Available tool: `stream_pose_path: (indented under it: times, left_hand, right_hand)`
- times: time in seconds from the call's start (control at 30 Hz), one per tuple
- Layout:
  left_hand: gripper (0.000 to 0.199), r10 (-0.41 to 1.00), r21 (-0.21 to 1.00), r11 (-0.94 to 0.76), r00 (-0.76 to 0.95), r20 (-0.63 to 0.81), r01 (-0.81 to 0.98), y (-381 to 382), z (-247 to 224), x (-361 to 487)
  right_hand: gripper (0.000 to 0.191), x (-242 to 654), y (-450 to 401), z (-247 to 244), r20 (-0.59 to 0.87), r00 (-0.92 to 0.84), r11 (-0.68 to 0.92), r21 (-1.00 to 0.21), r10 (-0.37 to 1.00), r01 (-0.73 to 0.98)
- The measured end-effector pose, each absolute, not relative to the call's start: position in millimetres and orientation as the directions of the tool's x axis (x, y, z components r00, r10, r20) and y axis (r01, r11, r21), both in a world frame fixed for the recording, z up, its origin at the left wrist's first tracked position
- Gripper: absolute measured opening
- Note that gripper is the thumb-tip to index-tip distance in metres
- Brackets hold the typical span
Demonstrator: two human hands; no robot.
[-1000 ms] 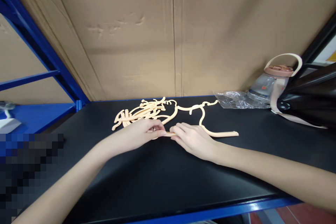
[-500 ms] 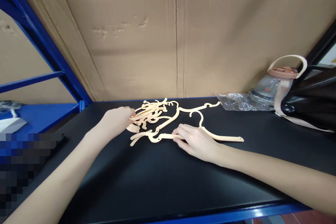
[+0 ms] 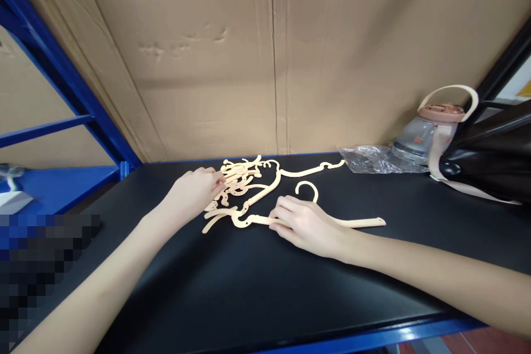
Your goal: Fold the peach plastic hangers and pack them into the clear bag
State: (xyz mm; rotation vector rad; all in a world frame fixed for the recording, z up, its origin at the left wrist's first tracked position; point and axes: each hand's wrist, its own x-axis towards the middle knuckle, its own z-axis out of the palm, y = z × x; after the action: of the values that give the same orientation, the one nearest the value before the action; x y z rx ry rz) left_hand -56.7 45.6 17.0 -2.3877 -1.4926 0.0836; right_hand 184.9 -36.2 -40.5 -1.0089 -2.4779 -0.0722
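At the frame's centre, the right hand has its fingers clamped on a cream hanger flat on the desk, presumably to steady it, while the left hand, its grip indeterminable, meets piled cream pieces left of centre.

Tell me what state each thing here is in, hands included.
Left hand: at the heap, fingers partly hidden, grip unclear.
Right hand: closed on the front hanger.
Front hanger: lying on the black tabletop, partly covered by the right hand.
Back hanger: lying flat, unheld.
Heap of cream pieces: jumbled together.
Clear plastic bag: crumpled.
Bottle: upright, handle raised.
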Motion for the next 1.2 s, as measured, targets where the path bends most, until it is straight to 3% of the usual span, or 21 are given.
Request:
stream_pose_path:
  times: [0.33, 0.6, 0.67, 0.77, 0.83, 0.93, 1.07, 1.2]
  left_hand:
    - [0.022, 0.887, -0.277, -0.392, 0.440, 0.138, 0.877, 40, 11, -51]
    - [0.034, 0.877, -0.261, -0.340, 0.405, 0.258, 0.903, 42, 13, -50]
    - [0.032, 0.877, -0.123, -0.337, 0.358, 0.319, 0.934, 43, 16, -49]
    - [0.026, 0.896, 0.253, -0.369, 0.270, 0.353, 0.894, 42, 19, -42]
    - [0.026, 0.901, 0.449, -0.405, 0.265, 0.344, 0.796, 36, 21, -33]
    - [0.026, 0.868, 0.587, -0.495, 0.330, 0.371, 0.641, 20, 24, -13]
    - [0.024, 0.773, 0.597, -0.618, 0.535, 0.341, 0.512, -1, 29, 18]
    - [0.026, 0.709, 0.554, -0.673, 0.641, 0.294, 0.490, -4, 28, 43]
  right_hand:
    - [0.026, 183, -34, -40, 0.414, -0.648, 0.726, -0.046, 0.639, 0.686]
    - [0.025, 185, -33, -40, 0.424, -0.717, 0.802, -0.040, 0.553, 0.596]
    - [0.026, 183, -34, -41, 0.416, -0.747, 0.834, -0.055, 0.518, 0.548]
    - [0.031, 180, -34, -39, 0.429, -0.751, 0.852, -0.095, 0.501, 0.514]
    - [0.034, 180, -34, -32, 0.469, -0.693, 0.828, -0.182, 0.547, 0.530]
    - [0.032, 186, -31, -15, 0.490, -0.509, 0.707, -0.483, 0.707, 0.517]
    - [0.039, 201, -26, 6, 0.303, -0.299, 0.385, -0.882, 0.905, 0.271]
    - [0.033, 218, -25, 9, 0.141, -0.203, 0.165, -0.980, 0.969, 0.106]
